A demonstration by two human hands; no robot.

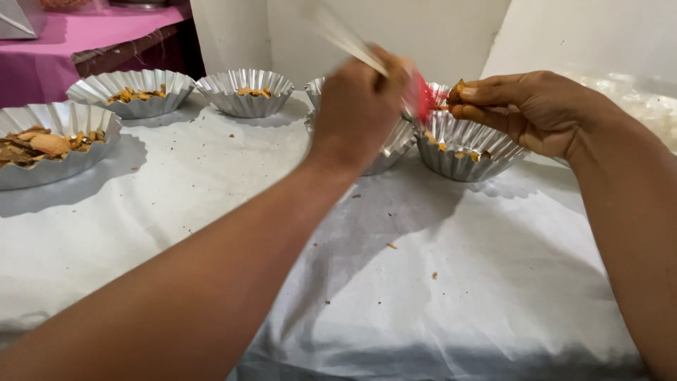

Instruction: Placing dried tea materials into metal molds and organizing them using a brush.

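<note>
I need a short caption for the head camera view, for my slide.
Left hand brushes a piece held by right hand over a fluted foil cup.

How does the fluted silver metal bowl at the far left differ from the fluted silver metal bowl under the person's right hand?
The fluted silver bowl at the far left looks heaped with large tan and orange pieces; the fluted silver bowl under the right hand holds only a few small bits. The left one stands untouched, while the right hand holds a small piece above the other. Both are shiny, crimped and sit on the white cloth.

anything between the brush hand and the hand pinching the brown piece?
Head view: only the red bristles of the brush in the left hand, reaching the brown piece held by the right hand.
</note>
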